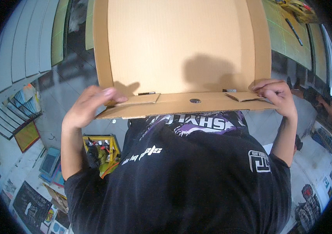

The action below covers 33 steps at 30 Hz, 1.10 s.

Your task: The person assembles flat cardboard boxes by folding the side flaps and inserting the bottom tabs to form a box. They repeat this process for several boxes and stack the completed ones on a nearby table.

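A large brown cardboard box (181,43) lies in front of me with its plain inner bottom showing. Its near panel (208,106) runs across close to my shirt and has a small round hole at the middle. At the left near corner, my left hand (94,102) holds the cardboard around a small flap (140,100), thumb stretched along it. My right hand (278,95) grips the right near corner with bent fingers, beside a second small flap (243,96). Both flaps fold inward over the near panel. Dark slots show beside them. Some fingertips are hidden by the cardboard.
Yellow-green work surfaces stand beyond the box on both sides. A dark pen (293,32) and a yellow tool (298,11) lie at the far right. Lower left, a yellow-framed bin (113,142) holds assorted items. Pale panels (25,43) line the far left.
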Available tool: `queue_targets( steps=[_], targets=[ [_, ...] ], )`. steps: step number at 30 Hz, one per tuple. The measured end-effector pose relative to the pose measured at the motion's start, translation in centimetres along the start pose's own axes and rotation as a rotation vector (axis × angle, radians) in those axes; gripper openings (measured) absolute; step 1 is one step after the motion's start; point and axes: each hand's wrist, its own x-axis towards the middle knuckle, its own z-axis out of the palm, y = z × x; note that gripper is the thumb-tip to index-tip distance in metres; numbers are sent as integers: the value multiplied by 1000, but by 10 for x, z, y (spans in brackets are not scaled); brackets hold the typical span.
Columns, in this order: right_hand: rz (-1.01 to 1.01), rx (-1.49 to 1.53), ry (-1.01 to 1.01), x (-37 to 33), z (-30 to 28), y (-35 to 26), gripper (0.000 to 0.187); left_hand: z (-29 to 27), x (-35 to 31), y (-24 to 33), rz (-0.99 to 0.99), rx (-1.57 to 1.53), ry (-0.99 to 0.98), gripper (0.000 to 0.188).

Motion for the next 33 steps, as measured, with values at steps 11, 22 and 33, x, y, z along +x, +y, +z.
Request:
queue_targets(
  steps=[11,22,33],
  targets=[
    [-182,81,496,-20,40,45,53,27,-10,-31,301,12,260,49],
    [-345,599,760,8,99,45,82,103,31,-42,648,-707,1126,68],
    [-407,-83,1156,22,110,57,49,105,46,-61,686,-336,1366,43]
  ],
)
